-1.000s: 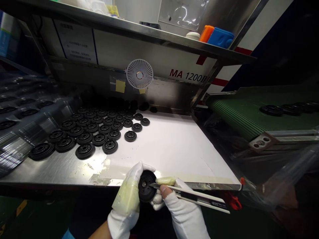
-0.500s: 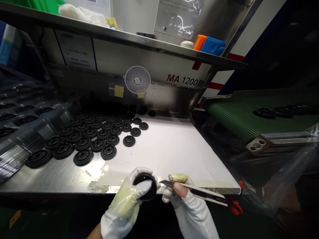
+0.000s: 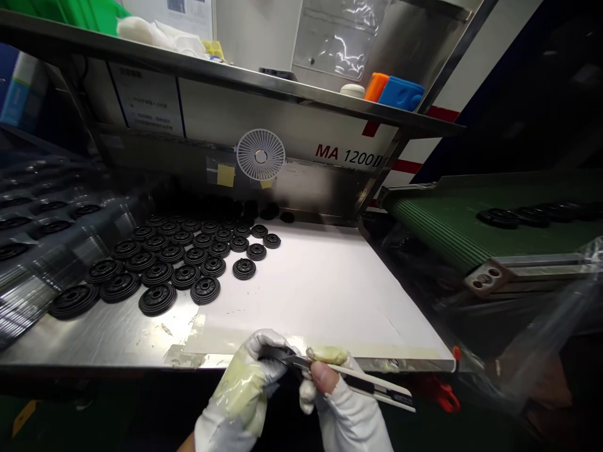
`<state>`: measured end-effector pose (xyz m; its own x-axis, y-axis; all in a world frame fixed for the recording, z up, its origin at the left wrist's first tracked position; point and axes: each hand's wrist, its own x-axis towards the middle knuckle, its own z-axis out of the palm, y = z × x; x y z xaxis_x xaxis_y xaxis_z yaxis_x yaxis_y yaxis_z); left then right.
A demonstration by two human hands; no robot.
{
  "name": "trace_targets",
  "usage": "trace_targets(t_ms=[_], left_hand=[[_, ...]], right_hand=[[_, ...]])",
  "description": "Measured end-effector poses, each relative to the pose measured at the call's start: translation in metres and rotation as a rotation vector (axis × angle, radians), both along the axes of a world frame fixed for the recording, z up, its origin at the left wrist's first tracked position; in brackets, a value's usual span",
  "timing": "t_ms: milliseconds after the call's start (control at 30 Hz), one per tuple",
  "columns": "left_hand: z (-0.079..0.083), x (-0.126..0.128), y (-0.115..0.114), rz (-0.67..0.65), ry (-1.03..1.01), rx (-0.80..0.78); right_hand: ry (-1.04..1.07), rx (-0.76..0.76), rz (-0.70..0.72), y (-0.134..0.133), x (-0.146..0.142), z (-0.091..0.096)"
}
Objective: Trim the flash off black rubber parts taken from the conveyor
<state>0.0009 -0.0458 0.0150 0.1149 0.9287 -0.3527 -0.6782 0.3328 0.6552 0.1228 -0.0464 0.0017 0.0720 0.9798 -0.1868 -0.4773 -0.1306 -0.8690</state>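
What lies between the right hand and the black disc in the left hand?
In the head view, the knife blade lies there, pointing from the right hand toward the black disc; contact can't be told.

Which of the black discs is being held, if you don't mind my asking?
The held disc is the one in the left hand, tilted nearly edge-on beside the knife; the table discs lie flat, untouched.

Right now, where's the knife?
Head view, low and just right of centre: the knife is in the right hand, its tip at the black disc held in the left hand.
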Motion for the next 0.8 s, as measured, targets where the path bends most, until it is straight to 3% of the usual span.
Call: trace_targets(t_ms=[133,433,533,700,800], left_hand=[[0.000,0.002,0.001,0.006,0.017,0.010],[-0.022,0.000,0.002,-0.040,0.003,0.061],[-0.022,0.000,0.001,-0.052,-0.020,0.094],[-0.012,0.001,0.000,-0.069,-0.003,0.136],[-0.013,-0.002,-0.002,-0.127,-0.008,0.165]], right_hand=[[-0.028,0.005,0.017,-0.003,0.001,-0.003],[-0.043,-0.010,0.060,-0.006,0.003,0.002],[0.018,-0.013,0.045,-0.007,0.005,0.006],[-0.001,-0.031,0.208,-0.008,0.011,0.005],[-0.011,-0.039,0.207,-0.005,0.015,0.009]])
